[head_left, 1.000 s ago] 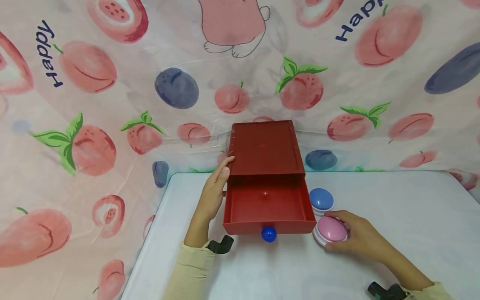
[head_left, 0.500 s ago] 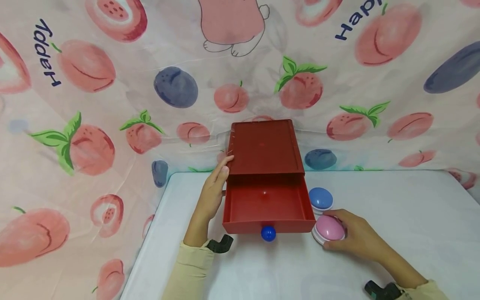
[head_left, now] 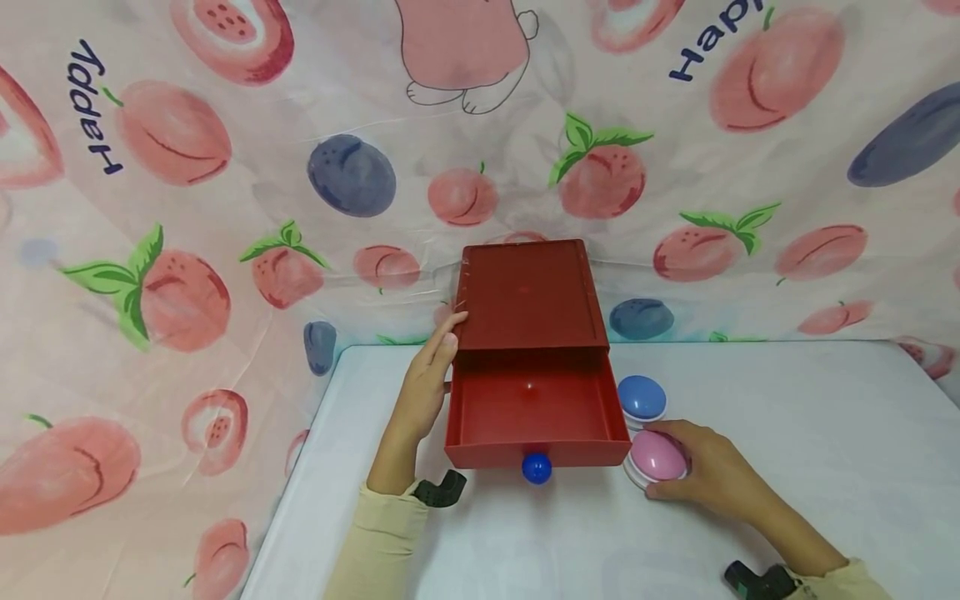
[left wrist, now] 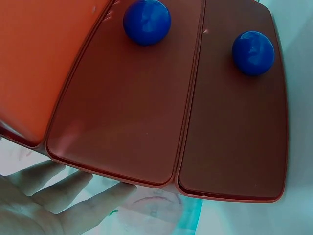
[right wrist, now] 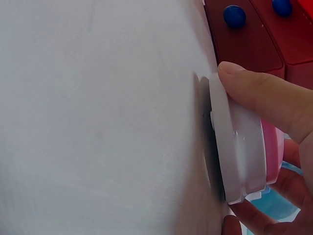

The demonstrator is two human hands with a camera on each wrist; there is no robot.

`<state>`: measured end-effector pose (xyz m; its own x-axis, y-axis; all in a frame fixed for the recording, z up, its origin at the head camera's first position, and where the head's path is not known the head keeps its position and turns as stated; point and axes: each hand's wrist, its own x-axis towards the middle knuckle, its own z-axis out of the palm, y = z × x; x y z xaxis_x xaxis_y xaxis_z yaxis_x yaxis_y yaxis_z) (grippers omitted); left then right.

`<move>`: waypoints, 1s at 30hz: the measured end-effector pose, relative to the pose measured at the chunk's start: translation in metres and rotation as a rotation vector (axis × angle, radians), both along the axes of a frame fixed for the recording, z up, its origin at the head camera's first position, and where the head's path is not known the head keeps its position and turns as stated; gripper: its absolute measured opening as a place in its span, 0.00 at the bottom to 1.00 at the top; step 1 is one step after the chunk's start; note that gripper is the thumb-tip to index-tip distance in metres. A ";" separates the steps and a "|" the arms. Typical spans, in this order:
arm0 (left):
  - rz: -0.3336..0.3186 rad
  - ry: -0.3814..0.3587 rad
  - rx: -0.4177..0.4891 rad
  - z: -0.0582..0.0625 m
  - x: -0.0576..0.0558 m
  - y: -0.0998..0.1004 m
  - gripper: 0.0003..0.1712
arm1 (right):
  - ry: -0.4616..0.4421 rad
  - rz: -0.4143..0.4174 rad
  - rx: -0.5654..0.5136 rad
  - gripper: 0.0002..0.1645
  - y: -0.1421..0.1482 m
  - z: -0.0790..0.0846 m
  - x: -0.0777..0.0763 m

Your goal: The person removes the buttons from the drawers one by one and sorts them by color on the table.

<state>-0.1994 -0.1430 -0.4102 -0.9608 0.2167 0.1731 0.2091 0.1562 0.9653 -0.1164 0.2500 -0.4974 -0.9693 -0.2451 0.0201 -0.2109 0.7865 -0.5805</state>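
In the head view a red drawer unit point(head_left: 528, 296) stands at the middle of the table's back edge, its top drawer point(head_left: 536, 454) pulled out with nothing inside. My left hand point(head_left: 420, 392) touches the unit's left side with fingers extended. The left wrist view shows two closed lower drawers point(left wrist: 117, 107) with blue knobs. To the right of the open drawer, my right hand point(head_left: 708, 467) grips a round push button with a pink dome point(head_left: 658, 456) and white base. Thumb and fingers hold opposite sides of that base in the right wrist view, close over the table.
Just behind the pink button sits a similar blue-domed button point(head_left: 642, 397), near the unit's right side. A white table point(head_left: 810, 417) spreads under everything. Behind it hangs a fruit-printed cloth point(head_left: 390, 275), close to the unit's back.
My right hand and the pink button have shifted very slightly left, toward the drawer. The left hand, drawer unit and blue button keep their places.
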 end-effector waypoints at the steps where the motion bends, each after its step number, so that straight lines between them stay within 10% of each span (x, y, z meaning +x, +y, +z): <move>1: -0.001 -0.001 0.002 0.000 0.000 0.000 0.25 | 0.002 -0.001 0.002 0.52 0.000 0.000 0.000; 22: -0.010 0.002 0.009 0.000 0.000 -0.001 0.25 | -0.032 -0.013 -0.022 0.57 0.001 0.001 0.000; 30: -0.010 0.000 0.007 0.000 0.001 0.000 0.26 | 0.039 -0.059 -0.024 0.46 -0.006 0.037 0.003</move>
